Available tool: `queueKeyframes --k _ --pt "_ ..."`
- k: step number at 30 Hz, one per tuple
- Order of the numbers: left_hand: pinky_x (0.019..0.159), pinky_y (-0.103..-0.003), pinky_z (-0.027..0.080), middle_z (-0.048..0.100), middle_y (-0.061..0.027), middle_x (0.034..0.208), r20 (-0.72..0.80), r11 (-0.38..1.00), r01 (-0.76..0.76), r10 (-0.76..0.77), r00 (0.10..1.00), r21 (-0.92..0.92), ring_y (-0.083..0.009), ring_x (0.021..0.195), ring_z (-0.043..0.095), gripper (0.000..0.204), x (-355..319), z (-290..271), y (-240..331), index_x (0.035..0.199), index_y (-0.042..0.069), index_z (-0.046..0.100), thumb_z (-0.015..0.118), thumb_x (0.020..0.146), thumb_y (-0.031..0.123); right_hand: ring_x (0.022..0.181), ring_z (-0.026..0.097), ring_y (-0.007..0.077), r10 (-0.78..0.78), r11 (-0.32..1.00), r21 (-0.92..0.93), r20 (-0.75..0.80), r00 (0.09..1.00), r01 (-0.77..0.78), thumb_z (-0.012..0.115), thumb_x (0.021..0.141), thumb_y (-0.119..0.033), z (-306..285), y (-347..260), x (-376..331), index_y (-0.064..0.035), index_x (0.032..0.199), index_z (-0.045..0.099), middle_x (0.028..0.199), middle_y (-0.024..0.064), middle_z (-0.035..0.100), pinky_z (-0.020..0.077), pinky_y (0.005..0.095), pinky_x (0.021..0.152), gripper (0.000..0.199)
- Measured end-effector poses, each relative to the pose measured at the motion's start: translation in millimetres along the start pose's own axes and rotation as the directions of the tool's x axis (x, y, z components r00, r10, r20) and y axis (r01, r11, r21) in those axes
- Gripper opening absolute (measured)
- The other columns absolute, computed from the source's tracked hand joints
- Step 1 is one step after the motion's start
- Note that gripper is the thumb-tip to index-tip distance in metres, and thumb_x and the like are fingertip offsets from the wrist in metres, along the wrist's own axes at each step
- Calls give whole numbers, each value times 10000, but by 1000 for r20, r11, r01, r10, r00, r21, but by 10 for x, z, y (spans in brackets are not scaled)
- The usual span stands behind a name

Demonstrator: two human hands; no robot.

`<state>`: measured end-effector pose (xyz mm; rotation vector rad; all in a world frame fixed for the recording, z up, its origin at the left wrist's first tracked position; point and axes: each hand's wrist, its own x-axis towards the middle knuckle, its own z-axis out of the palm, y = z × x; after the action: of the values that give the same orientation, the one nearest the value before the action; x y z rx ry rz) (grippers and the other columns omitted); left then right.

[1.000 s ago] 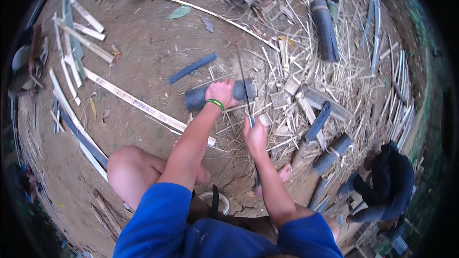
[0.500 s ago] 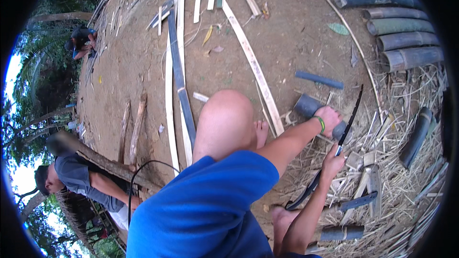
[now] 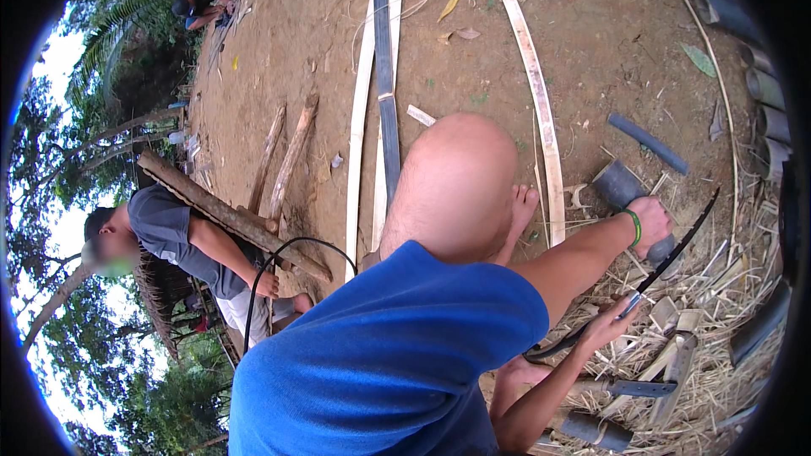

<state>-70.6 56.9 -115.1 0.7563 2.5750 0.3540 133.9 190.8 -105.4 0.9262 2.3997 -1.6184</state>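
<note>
My left hand (image 3: 653, 226), with a green band at the wrist, is closed around a short dark bamboo section (image 3: 618, 184) lying on the ground at the right. One end of the section shows beyond the fist, the other below it. In my right hand (image 3: 610, 324) is the black handle of what looks like a hand saw (image 3: 681, 239). Its long, thin, dark blade slants up to the right, across the lower end of the bamboo beside my left hand. Whether the blade's edge touches the bamboo I cannot tell.
A large blade with a wooden handle (image 3: 642, 388) lies among bamboo shavings (image 3: 718, 388). Thick bamboo poles (image 3: 764, 89) line the right edge. Long split strips (image 3: 530, 76) lie ahead. At left, a person in grey (image 3: 169, 219) sits by a log (image 3: 228, 211); another person (image 3: 203, 2) crouches farther off.
The whole view has shifted, so the scene sits farther right and lower. My right hand and the saw have drawn back from the bamboo section. My left hand keeps its hold.
</note>
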Motion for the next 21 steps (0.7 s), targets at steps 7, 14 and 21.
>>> queueKeyframes --k 7,14,21 --pt "904 -390 572 742 -97 1111 -34 1000 20 -20 999 -10 -253 1037 732 741 -72 10 -27 1188 53 671 877 637 504 945 652 506 -141 907 -411 -98 985 89 559 1080 -363 186 -519 140 126 1233 651 1049 366 691 496 516 851 521" --pt "780 -428 619 763 -113 1006 127 997 79 -76 989 -21 -292 923 759 684 -66 -153 -89 1173 95 652 826 686 543 766 720 316 42 962 -263 -147 988 -80 653 1026 -306 -19 -368 -469 59 1172 706 917 251 754 554 451 727 396" --pt "866 -432 600 710 -139 1179 -12 999 37 -37 999 39 -300 1005 740 750 -6 -109 -25 1165 82 620 840 667 597 726 721 446 -120 955 -286 -129 984 79 625 1031 -304 -102 -630 -399 36 1145 706 828 296 709 535 511 654 368"
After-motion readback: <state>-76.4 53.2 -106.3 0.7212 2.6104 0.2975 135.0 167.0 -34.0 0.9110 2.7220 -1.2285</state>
